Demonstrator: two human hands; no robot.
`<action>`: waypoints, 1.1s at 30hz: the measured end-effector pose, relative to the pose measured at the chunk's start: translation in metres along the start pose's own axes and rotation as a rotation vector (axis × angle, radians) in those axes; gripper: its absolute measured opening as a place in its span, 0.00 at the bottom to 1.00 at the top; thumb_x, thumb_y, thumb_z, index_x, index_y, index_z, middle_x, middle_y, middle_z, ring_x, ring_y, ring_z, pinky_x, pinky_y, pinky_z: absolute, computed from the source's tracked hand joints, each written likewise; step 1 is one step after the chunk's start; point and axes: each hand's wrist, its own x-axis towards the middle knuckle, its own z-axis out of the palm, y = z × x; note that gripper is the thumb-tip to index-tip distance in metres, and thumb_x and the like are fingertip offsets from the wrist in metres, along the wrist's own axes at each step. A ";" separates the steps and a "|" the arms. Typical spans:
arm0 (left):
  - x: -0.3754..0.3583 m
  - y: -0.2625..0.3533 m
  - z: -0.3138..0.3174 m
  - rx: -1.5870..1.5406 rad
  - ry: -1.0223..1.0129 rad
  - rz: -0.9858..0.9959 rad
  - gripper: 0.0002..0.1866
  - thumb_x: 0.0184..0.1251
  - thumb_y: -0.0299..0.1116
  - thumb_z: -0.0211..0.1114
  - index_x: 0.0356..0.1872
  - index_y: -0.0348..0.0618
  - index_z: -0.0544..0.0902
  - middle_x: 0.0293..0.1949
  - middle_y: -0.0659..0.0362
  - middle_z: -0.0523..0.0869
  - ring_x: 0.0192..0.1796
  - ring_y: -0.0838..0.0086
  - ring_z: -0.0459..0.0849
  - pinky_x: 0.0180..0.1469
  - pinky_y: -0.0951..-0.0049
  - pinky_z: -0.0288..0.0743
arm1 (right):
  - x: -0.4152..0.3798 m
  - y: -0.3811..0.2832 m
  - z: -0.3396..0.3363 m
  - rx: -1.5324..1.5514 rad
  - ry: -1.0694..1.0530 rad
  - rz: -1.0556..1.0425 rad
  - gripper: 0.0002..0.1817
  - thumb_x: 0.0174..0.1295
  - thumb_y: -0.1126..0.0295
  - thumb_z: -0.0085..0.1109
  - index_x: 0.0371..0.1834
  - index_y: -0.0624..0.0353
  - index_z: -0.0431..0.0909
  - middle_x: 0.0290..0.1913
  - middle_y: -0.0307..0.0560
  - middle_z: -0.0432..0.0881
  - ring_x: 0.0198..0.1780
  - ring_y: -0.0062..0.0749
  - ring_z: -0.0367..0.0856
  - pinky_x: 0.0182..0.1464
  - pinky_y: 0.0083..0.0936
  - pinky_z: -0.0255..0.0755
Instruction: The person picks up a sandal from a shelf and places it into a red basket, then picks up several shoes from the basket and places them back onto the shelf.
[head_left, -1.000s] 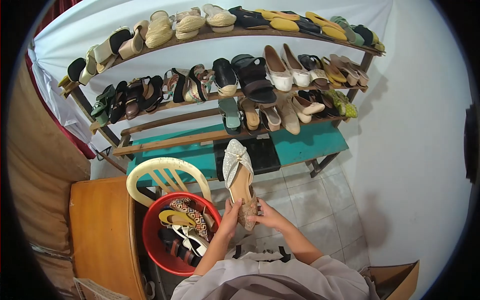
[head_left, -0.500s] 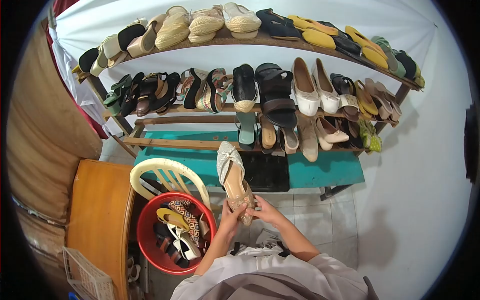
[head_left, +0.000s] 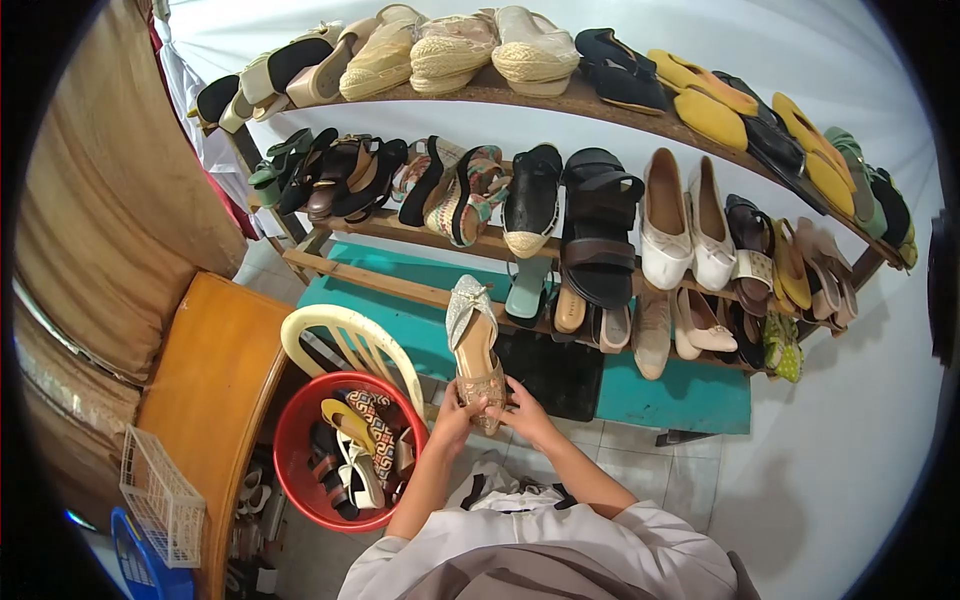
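Note:
In front of my body I hold a flat shoe (head_left: 472, 335), toe pointing away from me. It has a glittery silver upper with a bow, a tan insole, and a patterned rose-gold part at the near end. My left hand (head_left: 455, 415) is closed around the near end from the left. From the right, my right hand (head_left: 526, 416) grips the same end, its fingers bent against the rose-gold part. Just left of my left forearm, a red bucket (head_left: 290, 490) contains several shoes, among them a yellow flat (head_left: 348, 424) and a white shoe (head_left: 364, 478).
Ahead stands a wooden rack (head_left: 480, 92) with rows of sandals, espadrilles and flats. Below it is a teal bench (head_left: 680, 403). A cream plastic chair (head_left: 345, 320) is behind the bucket. A wooden table (head_left: 210, 350), white wire basket (head_left: 165, 500) and blue basket (head_left: 150, 565) are on the left.
The view has shifted, so the rack sits further right and lower. Both hands keep hold of the shoe, which is slightly more upright in view.

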 end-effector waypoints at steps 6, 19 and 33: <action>0.056 0.021 -0.020 0.194 -0.029 -0.029 0.36 0.52 0.18 0.62 0.62 0.34 0.53 0.54 0.49 0.70 0.56 0.64 0.71 0.56 0.67 0.67 | 0.044 -0.005 0.011 0.046 0.053 -0.029 0.46 0.50 0.71 0.64 0.68 0.58 0.42 0.61 0.55 0.62 0.57 0.35 0.69 0.54 0.30 0.68; 0.198 0.068 -0.043 0.605 -0.074 -0.019 0.39 0.45 0.27 0.70 0.60 0.35 0.61 0.54 0.52 0.72 0.55 0.65 0.71 0.57 0.68 0.62 | 0.165 0.000 0.027 -0.394 0.487 -0.079 0.43 0.54 0.68 0.59 0.68 0.59 0.41 0.59 0.58 0.66 0.56 0.39 0.70 0.54 0.29 0.67; 0.252 0.059 -0.039 0.911 0.012 -0.004 0.38 0.38 0.36 0.74 0.58 0.48 0.71 0.55 0.54 0.55 0.56 0.58 0.56 0.58 0.67 0.58 | 0.194 0.000 0.027 -0.414 0.722 -0.153 0.36 0.52 0.71 0.57 0.64 0.65 0.52 0.61 0.62 0.63 0.61 0.50 0.64 0.60 0.33 0.61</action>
